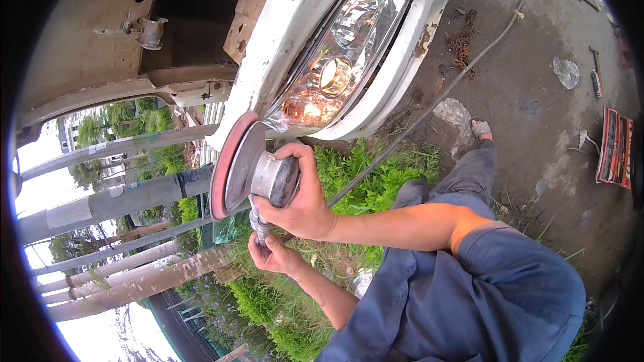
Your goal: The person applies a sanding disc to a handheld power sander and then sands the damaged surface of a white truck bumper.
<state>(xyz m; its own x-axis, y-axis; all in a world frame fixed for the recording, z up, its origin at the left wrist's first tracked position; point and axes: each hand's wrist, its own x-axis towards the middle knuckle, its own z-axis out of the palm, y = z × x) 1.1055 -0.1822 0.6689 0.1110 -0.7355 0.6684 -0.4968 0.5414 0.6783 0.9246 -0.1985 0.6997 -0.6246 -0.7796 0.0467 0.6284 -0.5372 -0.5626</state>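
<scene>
My right hand (300, 188) is wrapped round the body of a round-pad air sander (268, 175). The sander's pinkish-red disc (221, 174) is tilted, its face turned away from me. The disc's upper edge is beside the lower corner of a white vehicle front (268, 47); whether they touch I cannot tell. My left hand (276, 256) is closed, fingertips pinching the metal hose fitting (260, 224) below the sander. Near the disc, a clear headlight (352, 43) sits in the white panel, with an orange glow at its lower end.
A long grey air hose (466, 72) runs across the dirt ground toward the top right. Rusty chain (463, 39), a crumpled plastic bag (566, 72), a hammer (594, 70) and a red tool case (614, 147) lie there. Green weeds (362, 174) grow below me; several poles (121, 201) stand on the left.
</scene>
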